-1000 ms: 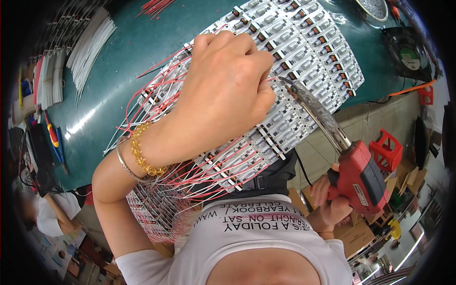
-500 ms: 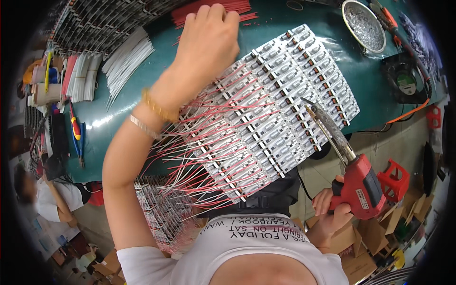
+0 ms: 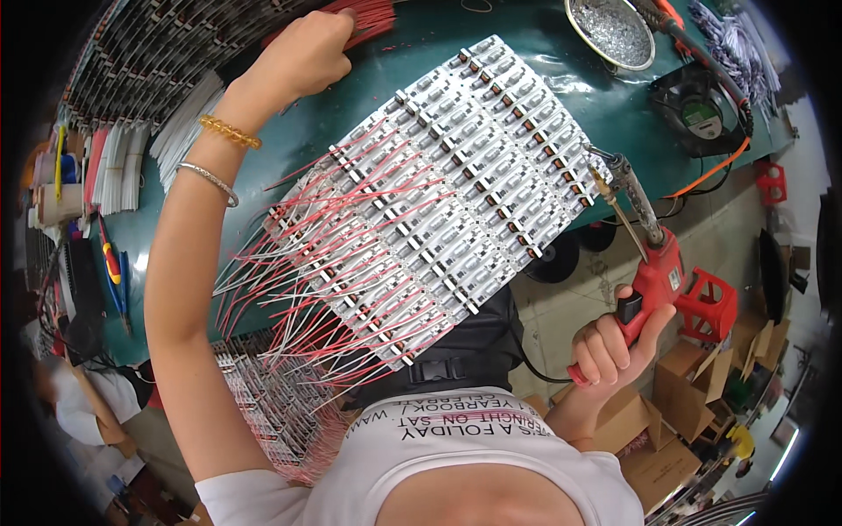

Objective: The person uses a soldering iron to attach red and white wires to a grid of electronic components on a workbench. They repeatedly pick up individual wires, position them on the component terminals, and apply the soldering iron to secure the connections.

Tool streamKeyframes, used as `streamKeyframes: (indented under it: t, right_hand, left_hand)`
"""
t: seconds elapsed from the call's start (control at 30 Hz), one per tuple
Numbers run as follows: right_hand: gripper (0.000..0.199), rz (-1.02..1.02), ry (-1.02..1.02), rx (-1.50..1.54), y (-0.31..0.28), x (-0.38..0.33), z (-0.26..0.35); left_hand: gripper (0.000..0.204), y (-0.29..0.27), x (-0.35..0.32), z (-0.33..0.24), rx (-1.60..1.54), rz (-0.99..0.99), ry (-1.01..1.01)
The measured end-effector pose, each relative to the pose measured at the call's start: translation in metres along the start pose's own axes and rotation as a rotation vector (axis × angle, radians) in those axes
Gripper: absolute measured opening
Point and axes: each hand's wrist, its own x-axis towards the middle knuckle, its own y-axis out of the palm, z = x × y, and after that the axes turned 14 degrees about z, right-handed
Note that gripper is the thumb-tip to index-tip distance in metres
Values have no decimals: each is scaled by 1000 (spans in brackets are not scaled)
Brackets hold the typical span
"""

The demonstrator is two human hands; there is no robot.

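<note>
My right hand [image 3: 612, 344] is wrapped round the handle of a red soldering gun [image 3: 660, 276]. The gun's tip hangs by the right corner of a panel of small white circuit boards [image 3: 474, 167]. Red and white wires [image 3: 351, 210] stick out over the panel's left side. At the far side of the table my left hand [image 3: 316, 54] is closed, its fingers curled beside a pile of red wires [image 3: 377, 19]. Its fingertips are partly hidden, so what they pinch does not show.
White wires [image 3: 180, 131] and stacked circuit boards [image 3: 158, 61] lie at the far left, with a screwdriver [image 3: 110, 263] nearer. A metal bowl [image 3: 645, 65] of shiny scraps and a black fan [image 3: 699, 112] stand far right. Cardboard boxes [image 3: 675, 373] are on the floor. Another person [image 3: 92, 403] is at left.
My left hand has moved left and away to the red wire pile. My right hand has turned the soldering gun more upright, its tip moving toward the panel's right corner. The view has shifted.
</note>
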Motion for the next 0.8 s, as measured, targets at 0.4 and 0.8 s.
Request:
streamKeyframes:
  t: [0.4, 0.8]
  right_hand:
    - [65, 45, 101, 431, -1, 5, -8]
    - [62, 45, 118, 550, -2, 9, -15]
  left_hand:
    - [15, 14, -20, 0, -75, -302, -20]
    - [14, -40, -62, -28, 63, -393, 57]
